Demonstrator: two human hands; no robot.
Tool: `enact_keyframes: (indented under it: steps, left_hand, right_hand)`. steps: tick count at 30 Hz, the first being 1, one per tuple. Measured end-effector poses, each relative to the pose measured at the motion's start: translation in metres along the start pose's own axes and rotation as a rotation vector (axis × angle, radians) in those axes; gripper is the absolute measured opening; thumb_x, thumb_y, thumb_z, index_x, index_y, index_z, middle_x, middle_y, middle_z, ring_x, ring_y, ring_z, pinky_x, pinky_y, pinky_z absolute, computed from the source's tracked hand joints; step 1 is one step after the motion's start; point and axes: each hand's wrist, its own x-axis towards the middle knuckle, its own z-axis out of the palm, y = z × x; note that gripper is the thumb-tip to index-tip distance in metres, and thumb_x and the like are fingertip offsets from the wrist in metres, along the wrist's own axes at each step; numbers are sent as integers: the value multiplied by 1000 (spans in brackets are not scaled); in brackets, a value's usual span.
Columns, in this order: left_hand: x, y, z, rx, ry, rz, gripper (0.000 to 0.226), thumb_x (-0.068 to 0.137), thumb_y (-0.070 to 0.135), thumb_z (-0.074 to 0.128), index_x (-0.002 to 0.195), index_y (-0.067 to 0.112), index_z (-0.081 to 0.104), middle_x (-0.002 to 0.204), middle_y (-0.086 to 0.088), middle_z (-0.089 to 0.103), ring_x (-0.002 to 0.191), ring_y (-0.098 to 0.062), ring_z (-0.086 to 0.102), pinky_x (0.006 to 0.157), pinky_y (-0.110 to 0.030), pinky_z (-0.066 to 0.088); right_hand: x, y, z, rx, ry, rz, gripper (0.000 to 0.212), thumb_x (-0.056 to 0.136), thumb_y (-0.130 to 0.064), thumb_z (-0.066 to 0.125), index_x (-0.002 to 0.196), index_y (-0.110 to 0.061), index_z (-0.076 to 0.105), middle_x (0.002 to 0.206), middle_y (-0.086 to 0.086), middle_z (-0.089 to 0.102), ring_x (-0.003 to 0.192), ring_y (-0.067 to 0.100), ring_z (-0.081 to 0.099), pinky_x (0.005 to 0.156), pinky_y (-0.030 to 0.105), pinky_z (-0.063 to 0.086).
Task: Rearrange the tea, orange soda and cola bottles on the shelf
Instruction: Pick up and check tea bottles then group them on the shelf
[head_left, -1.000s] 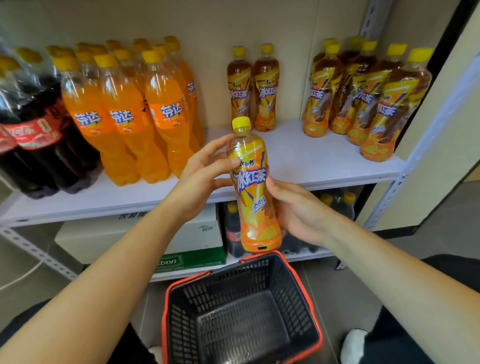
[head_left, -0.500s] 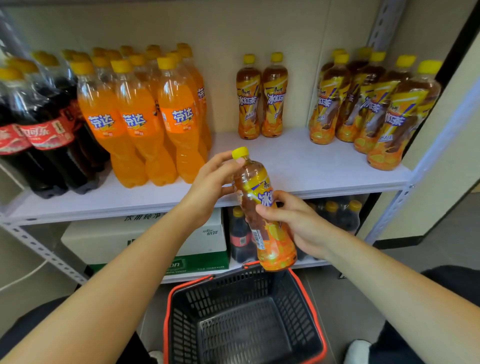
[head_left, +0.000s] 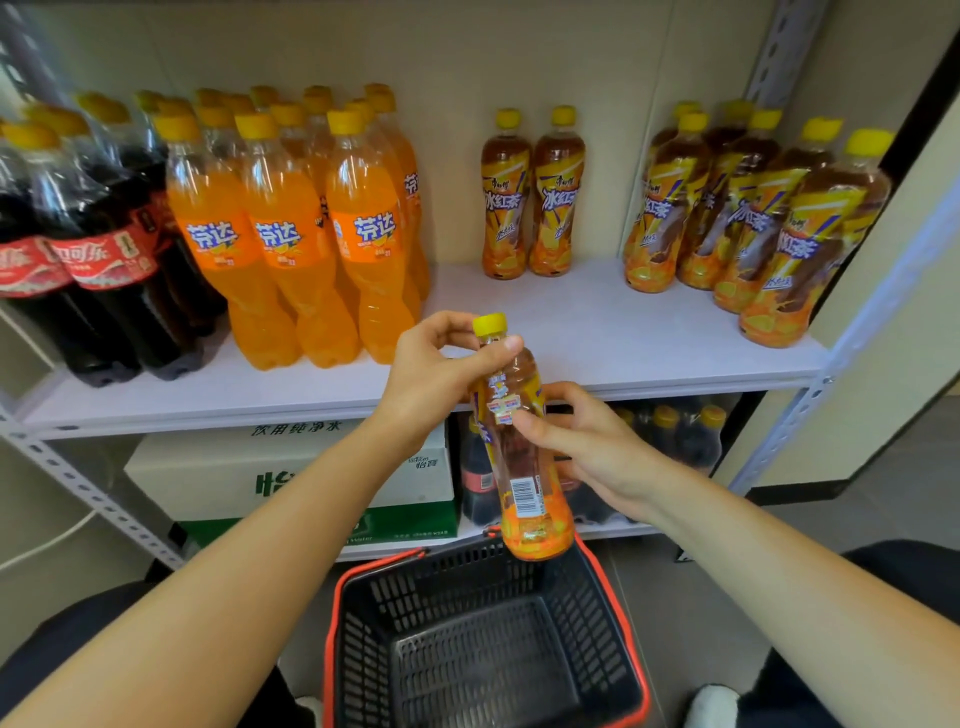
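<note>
Just off the front edge of the shelf (head_left: 571, 332), above the basket (head_left: 488, 639) at 6 o'clock, 1 tea bottle (head_left: 522, 483) tilts unshelved, left hand (head_left: 436, 374) pinching its neck, right hand (head_left: 587, 447) curled round its body; cola (head_left: 78, 249) at 9, orange soda (head_left: 291, 234) at 10 and tea rows (head_left: 753, 218) at 2 o'clock look sorted already.

Yellow-capped amber tea bottle (head_left: 519, 441); black basket (head_left: 483, 639), red rim.

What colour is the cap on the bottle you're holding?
Yellow cap, clearest in head view.
</note>
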Motion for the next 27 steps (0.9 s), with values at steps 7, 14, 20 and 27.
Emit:
enact_keyframes:
  steps: [7, 14, 20, 27]
  left_hand:
    - [7, 6, -14, -57, -182, -7, 21, 101, 27, 60, 119, 25, 72, 105, 4, 76, 94, -6, 70, 69, -22, 56]
    - [2, 9, -13, -166, -221, 25, 23, 98, 20, 62, 120, 21, 69, 109, -5, 79, 103, -17, 74, 78, -28, 60]
    - [-3, 13, -9, -136, -112, 76, 34, 77, 26, 78, 109, 18, 73, 103, -19, 77, 91, -22, 72, 75, -33, 57]
    - [-6, 18, -23, -73, -388, 256, 27, 82, 11, 79, 107, 21, 80, 113, -6, 77, 116, -25, 70, 94, -35, 58]
  right_hand:
    - [-1, -4, -7, 310, -169, -15, 46, 94, -37, 60, 130, -9, 65, 129, 17, 69, 111, 28, 70, 83, 36, 60]
    - [0, -3, -6, 391, -292, 12, 50, 95, -44, 59, 132, -11, 66, 132, 19, 65, 116, 31, 65, 89, 42, 58]
    - [4, 4, -3, 1, -55, -151, 57, 72, -25, 86, 122, -16, 60, 116, 9, 74, 109, 29, 71, 95, 47, 57]
    - [3, 3, -15, -164, -23, -289, 75, 62, -25, 95, 126, -25, 57, 117, 1, 74, 108, 19, 72, 93, 34, 58]
